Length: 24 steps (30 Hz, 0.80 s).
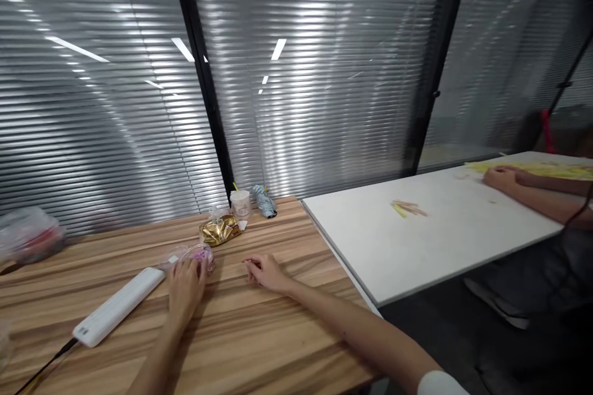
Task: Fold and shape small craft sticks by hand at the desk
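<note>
My left hand (186, 284) reaches over the wood-grain table, its fingers closed at the near side of a small clear plastic bag with pink and purple contents (202, 254). The fingertips partly hide what they grip. To the right, my right hand (265, 273) rests on its side above the tabletop with curled, pinched fingers. A tiny dark bit shows at its fingertips, too small to name. Just beyond both hands lies a shiny gold packet (220, 230).
A white power strip (119, 305) with a black cord lies at left. Behind stand a white cup (240, 203) and a blue crumpled packet (264, 200). On the adjoining white table (370, 247) are thin tan and yellow strips (407, 208) and another person's hands (503, 179).
</note>
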Available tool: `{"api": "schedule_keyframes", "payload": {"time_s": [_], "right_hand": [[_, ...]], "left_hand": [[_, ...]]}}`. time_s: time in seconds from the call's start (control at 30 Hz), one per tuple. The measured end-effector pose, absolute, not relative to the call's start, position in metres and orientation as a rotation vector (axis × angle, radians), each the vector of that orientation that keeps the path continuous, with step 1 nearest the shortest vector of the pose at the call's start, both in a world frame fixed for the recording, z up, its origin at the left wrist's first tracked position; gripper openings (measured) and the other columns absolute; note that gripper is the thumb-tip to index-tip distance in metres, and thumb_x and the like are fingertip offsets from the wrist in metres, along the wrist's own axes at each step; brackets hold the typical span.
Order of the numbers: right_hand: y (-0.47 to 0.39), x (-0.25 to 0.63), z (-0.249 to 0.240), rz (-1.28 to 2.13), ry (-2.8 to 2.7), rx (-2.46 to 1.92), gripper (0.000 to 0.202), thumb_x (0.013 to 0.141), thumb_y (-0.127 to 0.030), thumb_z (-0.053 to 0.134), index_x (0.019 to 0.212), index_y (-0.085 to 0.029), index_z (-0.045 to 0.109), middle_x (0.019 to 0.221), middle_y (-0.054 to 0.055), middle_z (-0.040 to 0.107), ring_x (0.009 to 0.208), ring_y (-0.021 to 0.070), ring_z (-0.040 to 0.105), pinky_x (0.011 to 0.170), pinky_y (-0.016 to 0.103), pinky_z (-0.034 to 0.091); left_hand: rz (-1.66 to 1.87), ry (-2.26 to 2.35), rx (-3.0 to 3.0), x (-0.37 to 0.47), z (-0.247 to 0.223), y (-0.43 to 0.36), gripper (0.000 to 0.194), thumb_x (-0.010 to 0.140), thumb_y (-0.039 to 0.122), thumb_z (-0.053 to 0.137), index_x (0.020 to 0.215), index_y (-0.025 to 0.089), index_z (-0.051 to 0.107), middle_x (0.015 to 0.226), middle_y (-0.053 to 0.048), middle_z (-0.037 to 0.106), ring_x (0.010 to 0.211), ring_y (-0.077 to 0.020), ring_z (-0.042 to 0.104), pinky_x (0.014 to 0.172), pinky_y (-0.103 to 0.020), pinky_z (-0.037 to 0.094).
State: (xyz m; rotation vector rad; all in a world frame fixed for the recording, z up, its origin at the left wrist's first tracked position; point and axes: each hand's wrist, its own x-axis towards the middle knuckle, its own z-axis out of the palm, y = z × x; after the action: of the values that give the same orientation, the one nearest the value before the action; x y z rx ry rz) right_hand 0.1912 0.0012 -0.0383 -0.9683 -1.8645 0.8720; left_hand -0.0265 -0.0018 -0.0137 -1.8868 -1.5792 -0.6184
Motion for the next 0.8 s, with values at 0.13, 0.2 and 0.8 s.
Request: {"api": "schedule_keyframes", "payload": {"time_s": [0.13,0.2,0.8], "right_hand": [[0.013,0.210,-0.026,0.470,-1.889,-0.992,0.027,0.085,-0.026,0.039,0.100,-0.019,0.061,0.072,0.001,0.063,0.063,0.0127,0.054,0.062,0.023,0.041],[0.029,0.235,-0.015,0.299,-1.826,-1.082,0.029,0.085,-0.024,0.036,0.102,-0.018,0.059,0.080,0.003,0.064,0.068,0.0141,0.055,0.066,0.024,0.041],[0.024,0.620,-0.078,-0.756,-1.188,-2.292,0.051,0.082,-0.033,0.036,0.130,-0.017,0.033,0.137,0.014,0.021,0.125,0.0311,0.008,0.093,0.053,0.014]], "left_hand": [[-0.665,-1.545,-1.934,-0.028,-0.012,-0.004,0.037,0.085,0.036,0.030,0.074,0.017,0.059,0.078,-0.008,0.063,0.080,-0.0224,0.053,0.083,-0.038,0.033],[-0.683,-1.529,-1.963,-0.028,-0.011,-0.006,0.036,0.085,0.037,0.030,0.073,0.017,0.059,0.076,-0.008,0.063,0.079,-0.0224,0.053,0.085,-0.038,0.033],[-0.765,-1.472,-2.015,-0.026,-0.012,-0.008,0.032,0.082,0.038,0.035,0.067,0.019,0.055,0.069,-0.005,0.061,0.073,-0.0221,0.052,0.089,-0.040,0.032]]}}
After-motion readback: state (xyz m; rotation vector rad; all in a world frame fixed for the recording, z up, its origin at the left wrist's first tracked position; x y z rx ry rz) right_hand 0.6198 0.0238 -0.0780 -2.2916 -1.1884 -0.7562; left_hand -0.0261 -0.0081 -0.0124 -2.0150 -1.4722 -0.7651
